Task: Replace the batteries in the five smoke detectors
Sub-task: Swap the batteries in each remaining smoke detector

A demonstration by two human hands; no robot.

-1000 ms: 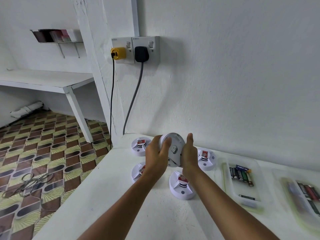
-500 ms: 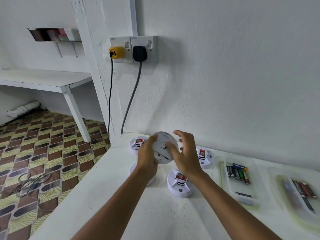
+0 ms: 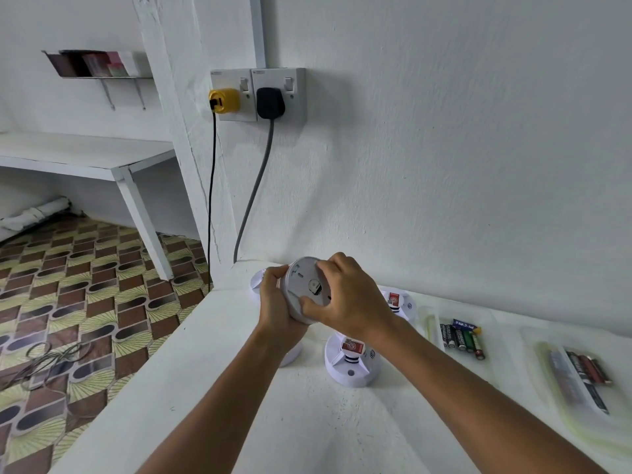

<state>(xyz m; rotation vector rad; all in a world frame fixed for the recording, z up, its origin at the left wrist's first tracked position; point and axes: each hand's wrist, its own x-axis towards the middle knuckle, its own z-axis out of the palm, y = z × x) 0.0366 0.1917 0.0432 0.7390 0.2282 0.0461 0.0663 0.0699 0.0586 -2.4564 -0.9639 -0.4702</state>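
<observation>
The left hand (image 3: pixel 277 302) grips a white smoke detector (image 3: pixel 305 285) by its rim, holding it above the table (image 3: pixel 212 388) with its back plate toward the camera. The right hand (image 3: pixel 345 299) curls its fingers (image 3: pixel 326 268) and thumb over that plate. Just below the right fingers sits another detector (image 3: pixel 349 362). Farther right lies a clear tray (image 3: pixel 492 364) of AA batteries (image 3: pixel 461 338).

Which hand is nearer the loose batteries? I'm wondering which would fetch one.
Right. The right hand, gripping the held detector, is on the batteries' side; the left hand grips its far side.
</observation>
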